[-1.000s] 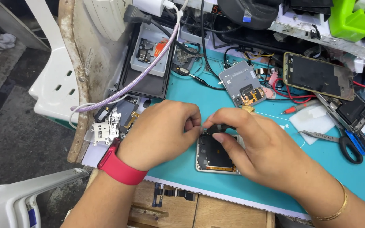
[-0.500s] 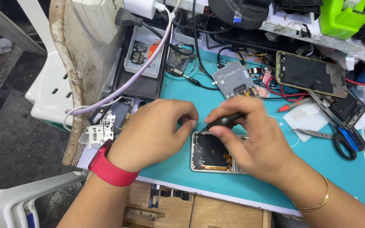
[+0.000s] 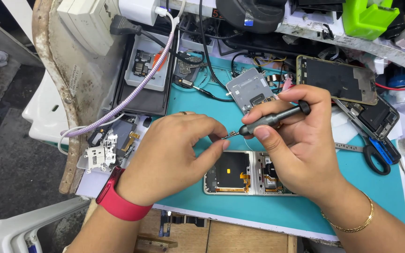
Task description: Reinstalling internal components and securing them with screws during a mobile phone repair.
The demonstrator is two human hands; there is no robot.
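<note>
My right hand (image 3: 296, 140) holds a small black screwdriver (image 3: 270, 119), lifted and pointing left above an opened phone (image 3: 240, 173) that lies on the teal work mat (image 3: 258, 211). The phone's back is off, showing a dark panel and orange flex cables. My left hand (image 3: 174, 154), with a red band on the wrist, has its thumb and fingertips pinched at the screwdriver's tip (image 3: 228, 135); anything held there is too small to see. Both hands hover just above the phone.
A grey metal phone plate (image 3: 251, 89) and another open phone (image 3: 338, 79) lie behind. Scissors (image 3: 376, 154) rest at the right. Trays of small parts (image 3: 141, 70), cables, a white power strip (image 3: 90, 21) and a green tape holder (image 3: 366, 16) crowd the back.
My right hand has raised the screwdriver off the phone and turned it sideways. My left fingers have come up to its tip. The phone is more uncovered.
</note>
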